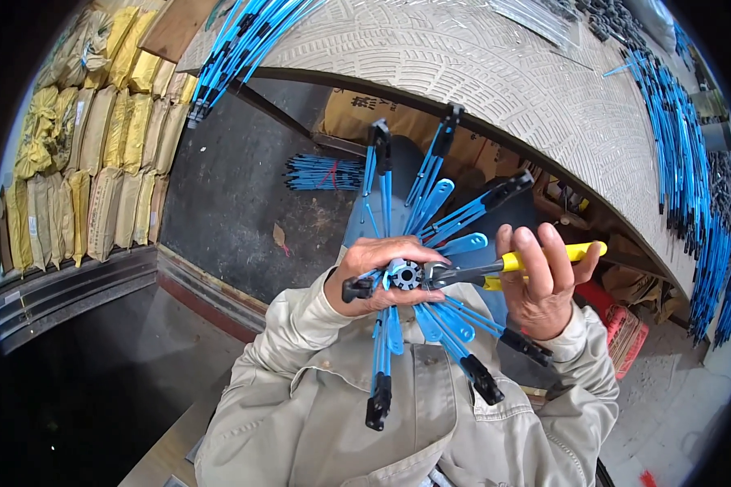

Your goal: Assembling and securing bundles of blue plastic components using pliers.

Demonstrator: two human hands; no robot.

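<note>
My left hand (367, 255) is wrapped around the middle of a spoked frame, its fingers on either side of a round grey-and-black slotted hub (404, 276). From the hub, blue rods (466, 357) fan out, with black end pieces (483, 381) at their tips and flat blue paddles (465, 243) between some of them. In my right hand (538, 284) is a pair of pliers (512, 261) with yellow grips. Its metal jaws meet the hub's right edge beside my left fingertips; what they bite on is too small to tell.
A patterned worktable (463, 61) curves across the far side. Bundles of blue rods (244, 49) lie at its left end, and more blue rods (666, 138) at its right. Another tied bundle (325, 173) rests below the table. Yellow and brown packages (97, 154) are stacked at the left.
</note>
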